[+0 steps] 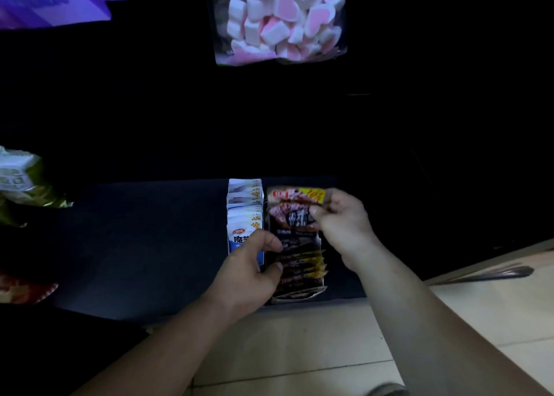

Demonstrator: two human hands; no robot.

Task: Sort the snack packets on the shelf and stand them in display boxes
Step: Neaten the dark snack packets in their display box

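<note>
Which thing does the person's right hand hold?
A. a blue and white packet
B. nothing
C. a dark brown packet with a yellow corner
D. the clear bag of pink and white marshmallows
C: the right hand pinches the dark brown foil packet with a yellow corner above the row of dark packets.

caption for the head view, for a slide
Right hand pinches a brown snack packet at the back of the row of dark packets the left hand grips, beside blue-and-white packets
</note>
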